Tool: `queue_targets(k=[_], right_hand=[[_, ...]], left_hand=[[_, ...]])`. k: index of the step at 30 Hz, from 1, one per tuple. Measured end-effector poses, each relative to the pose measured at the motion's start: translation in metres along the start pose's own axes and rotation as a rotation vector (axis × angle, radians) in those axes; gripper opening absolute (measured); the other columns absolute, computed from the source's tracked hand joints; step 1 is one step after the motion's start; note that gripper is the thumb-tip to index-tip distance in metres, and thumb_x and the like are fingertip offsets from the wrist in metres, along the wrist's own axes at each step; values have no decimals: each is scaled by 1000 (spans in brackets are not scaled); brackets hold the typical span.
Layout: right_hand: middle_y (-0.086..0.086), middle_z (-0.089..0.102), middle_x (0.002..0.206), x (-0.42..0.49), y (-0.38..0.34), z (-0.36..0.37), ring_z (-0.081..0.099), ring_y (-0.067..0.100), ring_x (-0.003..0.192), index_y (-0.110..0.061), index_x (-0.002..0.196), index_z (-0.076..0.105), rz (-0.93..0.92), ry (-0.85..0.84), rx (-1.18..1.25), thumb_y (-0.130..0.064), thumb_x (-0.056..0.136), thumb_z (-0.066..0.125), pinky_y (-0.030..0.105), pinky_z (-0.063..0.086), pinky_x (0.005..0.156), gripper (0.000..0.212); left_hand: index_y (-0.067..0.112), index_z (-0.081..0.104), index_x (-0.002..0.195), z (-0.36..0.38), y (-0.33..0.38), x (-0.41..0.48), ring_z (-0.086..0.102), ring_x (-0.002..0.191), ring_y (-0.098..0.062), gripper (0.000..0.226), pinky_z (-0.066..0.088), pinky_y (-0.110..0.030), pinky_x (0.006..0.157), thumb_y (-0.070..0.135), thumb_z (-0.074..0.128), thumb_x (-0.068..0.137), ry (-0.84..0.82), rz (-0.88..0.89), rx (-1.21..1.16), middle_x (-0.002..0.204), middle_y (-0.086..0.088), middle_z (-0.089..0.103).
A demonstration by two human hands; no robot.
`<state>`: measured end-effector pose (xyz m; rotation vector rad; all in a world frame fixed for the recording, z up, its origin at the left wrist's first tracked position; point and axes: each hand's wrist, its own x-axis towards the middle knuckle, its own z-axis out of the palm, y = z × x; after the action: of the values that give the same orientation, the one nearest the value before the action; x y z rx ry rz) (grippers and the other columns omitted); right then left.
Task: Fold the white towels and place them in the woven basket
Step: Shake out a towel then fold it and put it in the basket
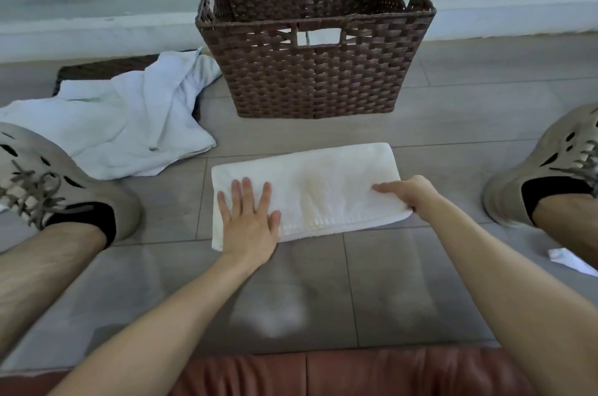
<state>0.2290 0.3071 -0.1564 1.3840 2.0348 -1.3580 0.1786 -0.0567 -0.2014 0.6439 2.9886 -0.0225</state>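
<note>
A white towel (320,183), folded into a long rectangle, lies on the grey tiled floor in front of me. My left hand (249,224) presses flat on its left end with straight fingers. My right hand (407,193) grips the towel's near right corner, thumb on top and fingers tucked under the edge. Behind the towel stands the dark brown woven basket (317,72), open on top; white cloth shows through its handle slot. A crumpled pile of white towels (129,123) lies on the floor to the left of the basket.
My two feet in grey shoes rest on the floor, one at the left (55,185) and one at the right (550,165). A brown leather seat edge (323,373) runs along the bottom. A dark woven mat (97,70) lies under the pile. A white scrap (569,261) lies at the right.
</note>
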Motion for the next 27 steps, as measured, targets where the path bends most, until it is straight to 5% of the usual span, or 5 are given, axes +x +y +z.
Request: queue_targets(k=[10,13,17,21,27], right_hand=[[5,75,104,-92,-75,-20,69,26,99,-8,116,75,-310,254,-97,-25,77,87,37,57,86,44],[3,72,103,-153,-118,29,68,26,95,-18,111,74,-590,341,-323,-27,80,80,30,49,73,33],[-1,72,107,-205,-131,132,64,22,98,-20,110,72,-877,-49,-615,-46,95,69,30,48,75,30],[0,69,85,-176,-101,159,63,22,83,-15,83,68,-781,-52,-557,-43,104,58,32,44,69,36],[7,70,120,-109,-74,135,66,29,106,-11,125,63,-301,33,-272,-67,87,73,38,54,85,69]], left_hand=[[32,65,145,-20,39,24,49,141,-32,52,40,-48,118,30,40,100,-82,328,-412,156,-8,54],[16,78,122,-60,11,27,68,128,-26,37,45,-52,120,19,44,107,-195,-129,-1351,128,-9,78],[11,74,122,-98,-56,32,76,96,-32,84,56,-47,91,84,46,92,-356,-621,-1905,107,-9,80],[3,76,102,-81,-84,34,71,79,-32,47,52,-41,76,49,72,97,-300,-647,-1464,96,-20,79],[10,58,65,-58,-77,37,57,67,-26,40,37,-30,56,29,65,100,-200,-612,-966,66,-6,61]])
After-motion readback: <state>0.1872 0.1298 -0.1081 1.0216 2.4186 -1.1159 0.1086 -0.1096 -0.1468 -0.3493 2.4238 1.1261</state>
